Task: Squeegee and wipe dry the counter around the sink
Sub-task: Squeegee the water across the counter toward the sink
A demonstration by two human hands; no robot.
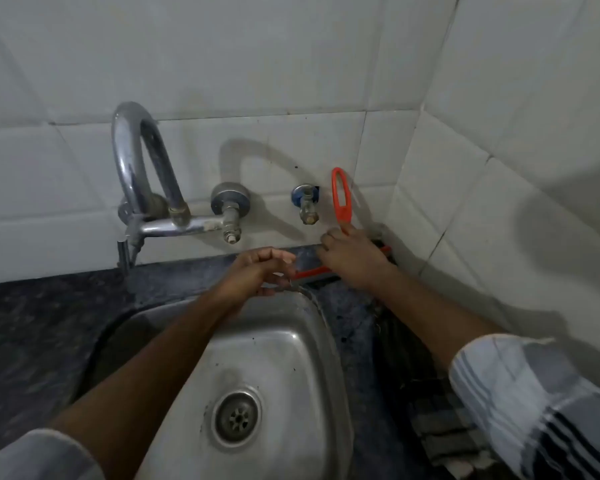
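I am looking down at a steel sink set in a dark stone table, with white tiled wall behind it. My right hand is behind the sink's far right corner, fingers curled round the neck of an orange squeegee. Its looped handle stands up against the wall; its blade lies flat on the table, running from the corner of the wall toward the sink rim. My left hand hovers at the sink's far rim, fingers loosely curled; I cannot tell whether it pinches the near end of the blade or only touches it.

A chrome tap curves out of the wall behind the sink's far left, with 2 valves to its right. A dark checked cloth lies on the table right of the sink, near my striped sleeve.

I judge this to be the squeegee stroke on the strip behind the sink. To do it well I should keep the blade pressed flat, tilt the handle back slightly, and draw water in 1 steady pull toward the sink rim so it runs into the basin, not toward the cloth.
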